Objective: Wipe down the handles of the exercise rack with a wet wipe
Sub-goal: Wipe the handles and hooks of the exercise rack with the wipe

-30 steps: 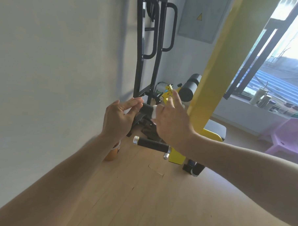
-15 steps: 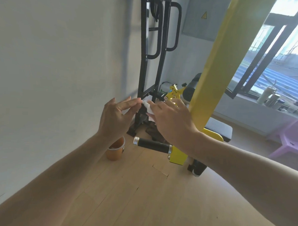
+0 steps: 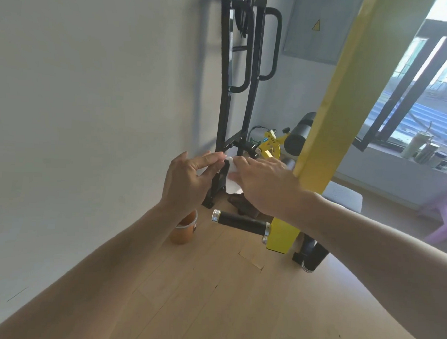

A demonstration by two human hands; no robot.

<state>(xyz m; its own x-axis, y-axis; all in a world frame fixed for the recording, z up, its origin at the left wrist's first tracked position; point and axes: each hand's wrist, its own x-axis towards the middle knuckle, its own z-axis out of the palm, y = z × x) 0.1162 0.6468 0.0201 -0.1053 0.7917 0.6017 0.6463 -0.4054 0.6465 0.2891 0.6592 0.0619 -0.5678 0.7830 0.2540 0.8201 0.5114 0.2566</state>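
Orange cup (image 3: 184, 228) is seen on the wooden floor (image 3: 211, 297) by the white wall (image 3: 93, 86), partly hidden behind the left forearm; contents cannot be made out. Tumblers and jars (image 3: 423, 150) are lined up on the window sill (image 3: 397, 161), contents not readable.

Versus 0.5 s ago: the wet wipe (image 3: 232, 178) is hung lower and more unfolded between the hands; the right hand is flattened further over it. Hands are kept at the same spot in front of the black rack frame (image 3: 227, 92). Cup and black foam handle (image 3: 242, 222) are unchanged.

Left hand (image 3: 188, 183): raised, thumb side toward the camera, index finger and thumb extended to the wipe's upper left edge and pinched on it there; remaining fingers loosely spread. Right hand (image 3: 265, 184): back toward the camera, fingers held together and curled over the wipe's right side, the wipe gripped beneath them; exact fingertip contact is hidden.

The wipe is held in the air just above the foam handle, not touching it. The handle is stuck out sideways from the yellow post (image 3: 348, 110), chrome caps at both ends.
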